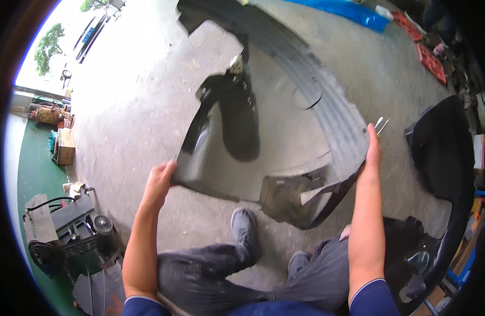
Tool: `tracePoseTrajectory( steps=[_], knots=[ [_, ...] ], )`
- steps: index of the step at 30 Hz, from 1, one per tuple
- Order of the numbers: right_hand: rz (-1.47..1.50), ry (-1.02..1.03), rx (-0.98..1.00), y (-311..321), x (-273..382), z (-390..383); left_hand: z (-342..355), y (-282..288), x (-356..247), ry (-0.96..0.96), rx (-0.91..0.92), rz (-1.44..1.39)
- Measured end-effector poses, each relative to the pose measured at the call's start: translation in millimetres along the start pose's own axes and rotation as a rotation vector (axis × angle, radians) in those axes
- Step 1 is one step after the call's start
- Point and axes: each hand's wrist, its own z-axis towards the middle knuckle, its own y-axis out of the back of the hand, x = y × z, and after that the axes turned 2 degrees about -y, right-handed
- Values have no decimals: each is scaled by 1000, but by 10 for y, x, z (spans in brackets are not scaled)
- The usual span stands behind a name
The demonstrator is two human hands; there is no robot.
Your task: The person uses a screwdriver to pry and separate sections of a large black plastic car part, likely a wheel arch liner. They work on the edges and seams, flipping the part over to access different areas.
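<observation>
Since it may flex, I should grip the panel [329, 116] evenly

My left hand [160, 181] is closed on its near left corner, my right hand [373, 150] on its right edge, the fingers mostly hidden. It is tilted in front of my legs [205, 268], over the floor [131, 121]. I'd match both hands' pull, avoid twisting it, and steer wide of the black panel [440, 152] to my right.

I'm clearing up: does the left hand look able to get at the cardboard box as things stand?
Probably not: the left hand grips the plastic wheel-arch liner, and the cardboard box sits far left.
</observation>
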Motion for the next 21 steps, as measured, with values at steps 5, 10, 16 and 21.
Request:
tracePoseTrajectory(
  steps=[5,10,16,21],
  knots=[
    [-81,295,-24,-110,26,9,-321,-51,-143,34,133,152],
    [20,786,30,-280,446,-601,-351,-516,-438,49,108,195],
    [-170,692,623,-184,113,-1342,243,-1115,-720,116,162,-251],
    [-1154,392,1174,-12,-357,-1316,367,-1219,-798,131,375,-398]
  ],
)
